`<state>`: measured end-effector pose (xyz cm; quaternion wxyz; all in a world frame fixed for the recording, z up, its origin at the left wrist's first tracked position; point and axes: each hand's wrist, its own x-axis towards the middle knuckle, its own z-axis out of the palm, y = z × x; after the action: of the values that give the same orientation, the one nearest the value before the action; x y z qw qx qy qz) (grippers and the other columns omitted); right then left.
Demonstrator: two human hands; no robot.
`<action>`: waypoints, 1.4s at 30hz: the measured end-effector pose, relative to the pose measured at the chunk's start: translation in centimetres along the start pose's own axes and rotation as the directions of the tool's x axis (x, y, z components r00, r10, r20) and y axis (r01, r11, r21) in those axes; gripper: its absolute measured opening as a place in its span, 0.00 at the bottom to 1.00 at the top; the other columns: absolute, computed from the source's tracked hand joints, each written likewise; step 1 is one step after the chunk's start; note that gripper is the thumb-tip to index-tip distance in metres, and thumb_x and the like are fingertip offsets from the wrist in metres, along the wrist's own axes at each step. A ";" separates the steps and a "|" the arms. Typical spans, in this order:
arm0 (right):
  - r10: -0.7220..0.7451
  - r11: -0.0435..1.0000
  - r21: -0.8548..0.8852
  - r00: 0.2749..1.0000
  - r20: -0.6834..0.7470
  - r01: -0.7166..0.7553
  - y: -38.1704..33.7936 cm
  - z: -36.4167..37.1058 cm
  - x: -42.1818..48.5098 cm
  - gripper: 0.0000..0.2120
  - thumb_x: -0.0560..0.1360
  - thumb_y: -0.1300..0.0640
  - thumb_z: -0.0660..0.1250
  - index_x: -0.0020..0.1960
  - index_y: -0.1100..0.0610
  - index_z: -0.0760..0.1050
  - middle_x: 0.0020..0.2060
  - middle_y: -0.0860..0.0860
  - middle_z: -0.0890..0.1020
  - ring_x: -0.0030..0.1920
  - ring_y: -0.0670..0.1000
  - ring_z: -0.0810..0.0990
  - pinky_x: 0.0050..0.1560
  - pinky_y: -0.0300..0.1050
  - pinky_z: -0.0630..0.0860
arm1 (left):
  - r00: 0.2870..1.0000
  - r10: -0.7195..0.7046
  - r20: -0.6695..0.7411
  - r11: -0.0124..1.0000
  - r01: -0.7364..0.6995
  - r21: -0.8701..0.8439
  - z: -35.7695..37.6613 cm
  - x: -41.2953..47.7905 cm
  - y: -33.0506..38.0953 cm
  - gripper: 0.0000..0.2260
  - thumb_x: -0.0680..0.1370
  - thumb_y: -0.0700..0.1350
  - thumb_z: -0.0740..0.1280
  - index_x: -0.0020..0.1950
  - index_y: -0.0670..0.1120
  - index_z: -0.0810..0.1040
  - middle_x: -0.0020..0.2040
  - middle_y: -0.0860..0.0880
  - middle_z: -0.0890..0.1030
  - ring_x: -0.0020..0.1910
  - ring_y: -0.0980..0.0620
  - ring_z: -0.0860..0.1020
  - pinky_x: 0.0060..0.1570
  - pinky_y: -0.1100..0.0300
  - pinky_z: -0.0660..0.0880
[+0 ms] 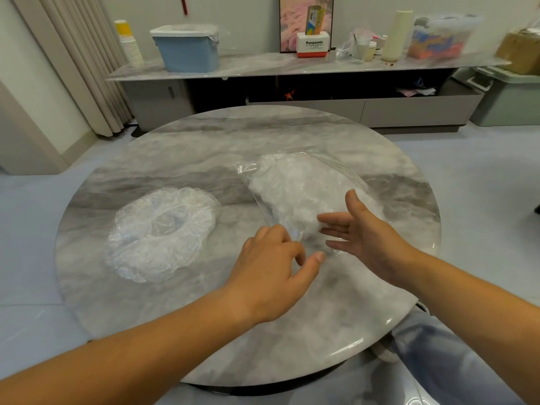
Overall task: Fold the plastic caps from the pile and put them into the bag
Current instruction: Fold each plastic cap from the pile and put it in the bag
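A pile of clear plastic caps (162, 232) lies spread on the left half of the round marble table (204, 331). A clear bag (295, 188) stuffed with white folded caps lies right of centre, its mouth toward me. My left hand (271, 267) hovers at the bag's near opening with fingers curled and thumb stretched out; the thin plastic edge seems to run between its fingers. My right hand (365, 232) is held with straight fingers pointing left, right at the bag's mouth, touching or just above the plastic.
Beyond the table stands a long low sideboard (263, 68) with a blue bin (187, 49), paper cups (130, 45), a Panasonic box (314, 43) and containers. A curtain (84, 62) hangs at the left. My knee (438, 346) shows at the table's lower right edge.
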<state>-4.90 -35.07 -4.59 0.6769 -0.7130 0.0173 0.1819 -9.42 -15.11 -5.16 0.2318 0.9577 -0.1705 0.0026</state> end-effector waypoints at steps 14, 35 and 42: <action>-0.044 0.993 -0.111 0.996 -0.074 0.036 1.1 1.0 0.1 0.34 0.65 0.25 0.59 0.58 0.47 0.82 0.61 0.49 0.82 0.62 0.49 0.80 0.68 0.54 0.75 | 0.977 -0.204 0.057 0.909 0.211 -0.361 -0.8 -0.6 -3.8 0.27 0.80 0.66 0.50 0.73 0.55 0.68 0.72 0.58 0.68 0.68 0.61 0.68 0.66 0.66 0.62; 0.089 0.991 0.100 0.996 -0.003 -0.088 -0.9 2.9 1.1 0.46 0.68 0.22 0.48 0.68 0.54 0.77 0.70 0.47 0.76 0.74 0.48 0.68 0.77 0.57 0.62 | 0.981 0.026 0.190 0.963 0.027 -0.268 -1.7 -0.6 -3.9 0.30 0.79 0.67 0.47 0.78 0.59 0.65 0.80 0.64 0.39 0.76 0.68 0.34 0.73 0.65 0.39; 0.102 0.945 0.302 0.990 0.099 -0.128 -2.2 3.7 2.9 0.52 0.72 0.21 0.48 0.74 0.62 0.70 0.76 0.52 0.70 0.78 0.52 0.63 0.78 0.58 0.58 | 0.960 -0.034 0.278 0.986 0.078 -0.148 -0.8 0.3 -3.7 0.39 0.77 0.70 0.45 0.82 0.51 0.41 0.79 0.61 0.31 0.76 0.65 0.31 0.77 0.62 0.39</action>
<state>-2.52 -30.61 -3.34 0.7679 -0.5888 0.0594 0.2451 -7.86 -11.77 -6.00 0.2808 0.9320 -0.1733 -0.1501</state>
